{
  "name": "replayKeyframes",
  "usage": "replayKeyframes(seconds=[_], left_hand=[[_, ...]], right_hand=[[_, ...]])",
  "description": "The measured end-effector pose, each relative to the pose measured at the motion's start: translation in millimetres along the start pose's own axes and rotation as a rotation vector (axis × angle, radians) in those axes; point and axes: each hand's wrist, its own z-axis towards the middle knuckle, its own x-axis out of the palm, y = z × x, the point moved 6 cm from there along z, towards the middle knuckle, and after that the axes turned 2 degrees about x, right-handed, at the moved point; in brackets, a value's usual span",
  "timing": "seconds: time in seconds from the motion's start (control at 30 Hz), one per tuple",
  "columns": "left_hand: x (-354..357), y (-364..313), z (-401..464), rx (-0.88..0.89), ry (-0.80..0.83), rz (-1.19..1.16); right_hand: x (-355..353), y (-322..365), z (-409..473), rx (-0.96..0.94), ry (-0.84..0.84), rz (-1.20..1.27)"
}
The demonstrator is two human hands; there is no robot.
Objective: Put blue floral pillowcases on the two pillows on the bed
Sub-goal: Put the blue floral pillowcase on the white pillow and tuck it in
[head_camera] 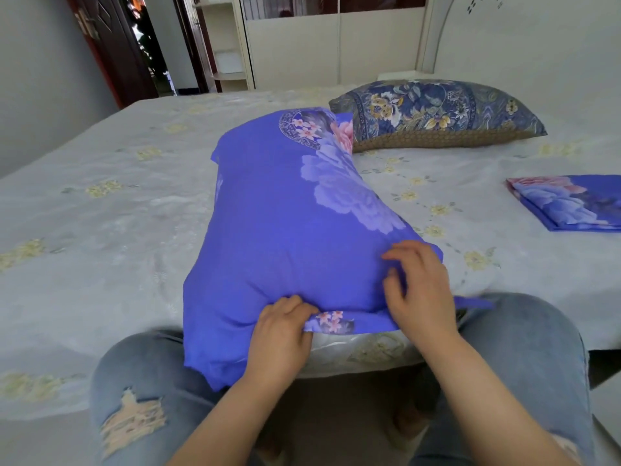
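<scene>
Left hand [280,326] is pinching the open hem of the blue floral pillowcase [285,223] covering a pillow on the bed [100,203]; right hand [416,284], fingers curled, is gripping its fabric

A pillow [285,223] in a blue floral case lies at the bed's [100,203] near edge. A second pillow [437,112], dark-patterned, sits by the headboard. A folded case [568,203] lies at the right edge.

On the bed [100,203], the cased pillow [285,213] lies before the bare pillow [437,112], folded pillowcase [571,203] right.
</scene>
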Motion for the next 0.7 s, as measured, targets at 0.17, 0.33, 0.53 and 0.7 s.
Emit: replayKeyframes(seconds=[0.17, 0.33, 0.53, 0.7], left_hand=[[17.8, 1.0, -24.3, 0.04, 0.206, 0.143], [-21.2, -29.9, -11.9, 0.116, -0.012, 0.096], [-14.4, -8.7, 0.6, -0.072, 0.071, 0.489], [-4.5, 30.1, -9.9, -0.33, -0.003, 0.39]], right_hand=[[26.0, -16.1, -12.7, 0.191, 0.032, -0.056], [26.1, -66.5, -13.7, 0.63, -0.008, 0.061], [40.2, -81.1, -20.7, 1.024, 0.127, 0.543], [31.2, -33.7, -3.2, 1.006, 0.32, 1.07]])
